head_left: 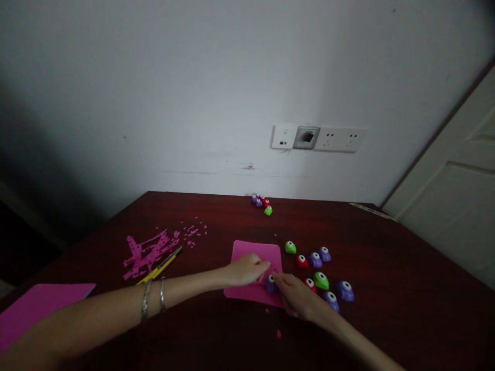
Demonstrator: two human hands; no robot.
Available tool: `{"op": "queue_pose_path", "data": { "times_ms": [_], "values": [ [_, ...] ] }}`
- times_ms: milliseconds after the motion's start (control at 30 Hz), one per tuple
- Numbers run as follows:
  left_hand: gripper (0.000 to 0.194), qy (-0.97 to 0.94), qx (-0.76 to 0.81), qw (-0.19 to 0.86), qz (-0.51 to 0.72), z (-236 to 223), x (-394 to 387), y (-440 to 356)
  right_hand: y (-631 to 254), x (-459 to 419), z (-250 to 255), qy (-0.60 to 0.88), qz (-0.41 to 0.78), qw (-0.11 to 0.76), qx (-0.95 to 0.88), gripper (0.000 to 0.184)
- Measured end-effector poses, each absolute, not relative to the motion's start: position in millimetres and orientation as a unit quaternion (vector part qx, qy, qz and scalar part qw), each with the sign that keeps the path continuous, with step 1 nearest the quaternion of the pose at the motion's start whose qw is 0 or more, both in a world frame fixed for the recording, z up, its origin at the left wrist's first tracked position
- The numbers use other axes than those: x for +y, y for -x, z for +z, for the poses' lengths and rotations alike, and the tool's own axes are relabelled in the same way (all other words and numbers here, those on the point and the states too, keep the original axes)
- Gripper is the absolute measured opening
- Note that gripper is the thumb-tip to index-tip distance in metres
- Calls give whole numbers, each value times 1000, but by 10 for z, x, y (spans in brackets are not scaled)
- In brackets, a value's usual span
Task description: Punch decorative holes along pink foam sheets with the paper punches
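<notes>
A pink sheet (253, 252) lies on the dark red table (386, 268). My left hand (247, 269) rests on the sheet with fingers curled, pinching its right part. My right hand (299, 297) sits at the sheet's right edge, fingers closed around a small purple punch (270, 283) pressed on the sheet. Right beside that hand lie several small punches: green (290, 248), red (302, 262), purple (315, 259), another green (321, 280), another purple (345, 290).
A pile of pink paper scraps (149, 252) and a yellow cutter (159, 267) lie at the left. Another pink sheet (36, 306) sits at the near left edge. More small punches (262, 203) stand by the wall, below a row of sockets (317, 138). A door (456, 185) is at right.
</notes>
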State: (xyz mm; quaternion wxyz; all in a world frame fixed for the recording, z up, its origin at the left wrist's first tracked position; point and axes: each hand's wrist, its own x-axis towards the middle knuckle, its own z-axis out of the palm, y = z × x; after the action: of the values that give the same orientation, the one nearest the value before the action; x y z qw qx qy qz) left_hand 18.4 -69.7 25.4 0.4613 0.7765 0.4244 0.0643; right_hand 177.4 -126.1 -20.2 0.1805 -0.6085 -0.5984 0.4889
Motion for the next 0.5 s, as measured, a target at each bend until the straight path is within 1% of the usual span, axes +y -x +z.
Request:
{"op": "queue_pose_path", "data": {
  "times_ms": [33, 100, 200, 267, 333, 400, 500],
  "values": [
    [40, -811, 403, 414, 92, 271, -625, -152, -1771, -1267, -185, 614, 495, 184, -586, 41],
    [38, -855, 372, 347, 105, 284, -458, -73, -1771, -1281, -150, 625, 500, 182, -571, 41],
    [36, -888, 326, 316, 74, 265, -226, 27, -1787, -1300, -77, 634, 477, 177, -582, 44],
    [28, -901, 308, 299, 61, 242, -117, 50, -1800, -1318, -19, 637, 411, 185, -626, 43],
    [21, -906, 302, 291, 63, 215, -46, 36, -1804, -1346, 31, 647, 311, 184, -672, 45],
    [20, -905, 294, 300, 69, 188, -7, 2, -1795, -1385, 64, 656, 223, 163, -703, 47],
    [24, -908, 273, 313, 51, 157, 0, -50, -1763, -1449, 71, 664, 131, 123, -726, 46]
  ]
}}
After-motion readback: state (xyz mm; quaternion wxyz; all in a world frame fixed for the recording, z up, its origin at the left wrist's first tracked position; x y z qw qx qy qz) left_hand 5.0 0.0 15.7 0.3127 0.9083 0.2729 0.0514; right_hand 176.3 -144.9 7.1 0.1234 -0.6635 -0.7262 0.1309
